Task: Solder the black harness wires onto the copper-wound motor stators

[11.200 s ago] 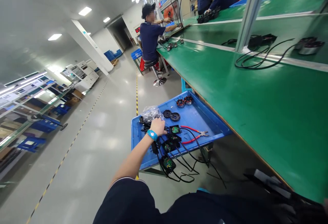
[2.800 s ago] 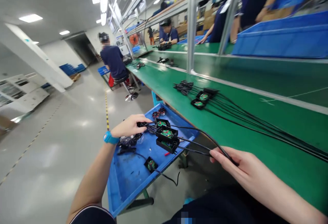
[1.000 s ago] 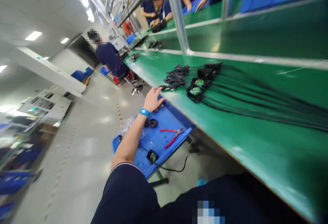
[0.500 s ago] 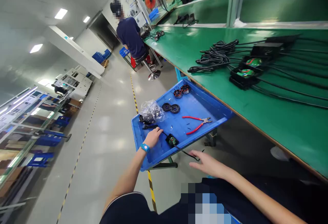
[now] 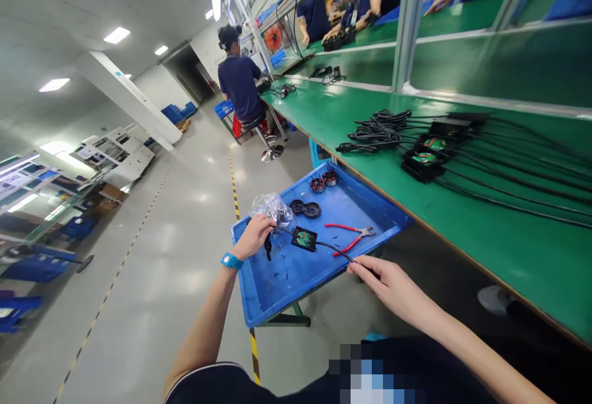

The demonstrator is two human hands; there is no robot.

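A black open housing with a green circuit board [image 5: 304,239] hangs over the blue tray [image 5: 296,287] between my hands, a black cable running from each side. My left hand [image 5: 253,235] is closed on the left cable. The right cable [image 5: 333,247] is pinched in the fingers of my right hand [image 5: 377,274], beyond the tray's near edge. Red-handled cutters [image 5: 354,235] lie in the tray beside the cable. A black figure-eight part [image 5: 306,208], two copper-wound parts [image 5: 323,180] and a clear plastic bag [image 5: 272,208] are farther back.
On the right, a green workbench [image 5: 490,256] carries bundled black cables [image 5: 377,129] and housings with green boards [image 5: 428,154]. A person sits on a stool [image 5: 240,86] ahead. Other people are behind the bench frame.
The housing and its cables have come up off the tray floor. My right hand has closed on the right cable, and my left hand has moved left and up.
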